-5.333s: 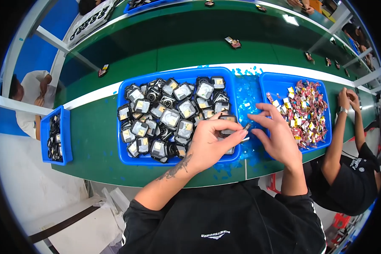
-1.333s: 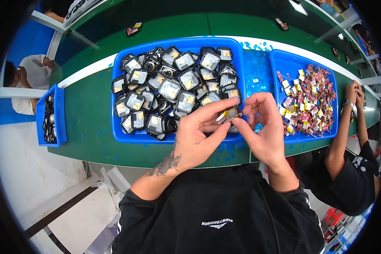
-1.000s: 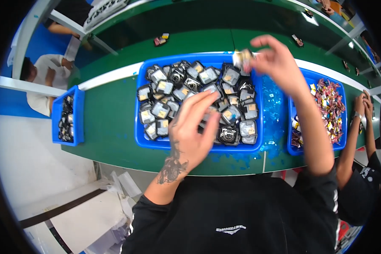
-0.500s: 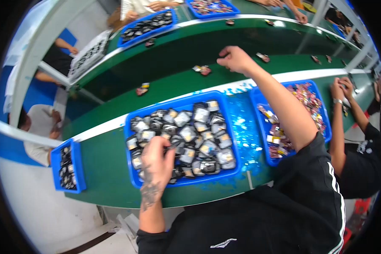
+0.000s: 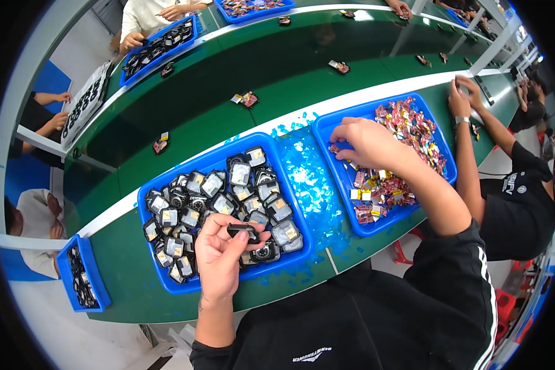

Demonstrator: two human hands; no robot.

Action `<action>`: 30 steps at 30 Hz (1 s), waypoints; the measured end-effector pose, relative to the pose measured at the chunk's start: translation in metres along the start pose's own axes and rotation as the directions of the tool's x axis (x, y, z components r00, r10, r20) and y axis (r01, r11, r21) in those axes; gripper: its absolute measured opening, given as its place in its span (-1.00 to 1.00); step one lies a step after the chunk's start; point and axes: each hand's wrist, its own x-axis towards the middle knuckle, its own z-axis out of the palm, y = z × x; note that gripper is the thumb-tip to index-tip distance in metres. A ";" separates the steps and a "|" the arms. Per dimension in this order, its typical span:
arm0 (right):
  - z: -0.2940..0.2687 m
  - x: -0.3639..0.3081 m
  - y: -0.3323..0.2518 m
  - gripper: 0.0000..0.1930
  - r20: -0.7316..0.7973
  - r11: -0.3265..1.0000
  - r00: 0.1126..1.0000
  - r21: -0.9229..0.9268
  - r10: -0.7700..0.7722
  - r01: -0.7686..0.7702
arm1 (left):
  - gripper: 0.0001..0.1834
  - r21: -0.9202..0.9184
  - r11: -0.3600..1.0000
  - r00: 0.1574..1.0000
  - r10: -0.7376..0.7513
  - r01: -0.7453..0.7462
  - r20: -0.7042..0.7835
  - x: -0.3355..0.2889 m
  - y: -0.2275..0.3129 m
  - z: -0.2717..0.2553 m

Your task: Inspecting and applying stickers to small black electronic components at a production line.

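Note:
My left hand (image 5: 222, 253) pinches a black plastic casing (image 5: 243, 232) between thumb and fingers, above the near part of a blue tray (image 5: 299, 228). Many black square casings (image 5: 213, 184) with pale, clear-looking faces fill that tray. To the right, my right hand (image 5: 370, 143) hovers over the left part of a second blue tray (image 5: 367, 231). Its fingers are curled, and a small reddish circuit board (image 5: 334, 148) shows at the fingertips. Beneath it lie many small reddish circuit boards (image 5: 407, 132) with silver and yellow parts.
Blue film scraps (image 5: 311, 179) cover the bench between the trays. A green conveyor (image 5: 290, 92) beyond a white rail carries spaced board pieces (image 5: 245, 99). A small blue bin (image 5: 105, 290) stands at left. A co-worker's hands (image 5: 465, 92) are close on the right.
My right hand has come back from above the conveyor to the board tray. My left hand has lifted a black casing from the pile and turned palm up. The view has shifted rightward.

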 end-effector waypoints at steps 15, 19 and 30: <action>-0.009 -0.056 -0.048 -0.95 -0.347 0.927 0.918 0.371 0.195 -0.057 | -0.62 0.295 0.947 0.991 0.108 -0.126 0.076 0.001 -0.001 0.010; -0.018 -0.071 -0.083 -0.92 0.028 0.387 0.961 0.912 0.276 -0.137 | -0.56 0.757 0.507 0.902 0.346 -0.412 0.259 0.006 0.016 0.042; 0.013 -0.059 -0.120 -0.94 -0.079 0.262 0.982 0.965 0.170 0.033 | -0.84 0.710 0.551 0.895 0.342 -0.438 0.286 0.004 -0.001 0.052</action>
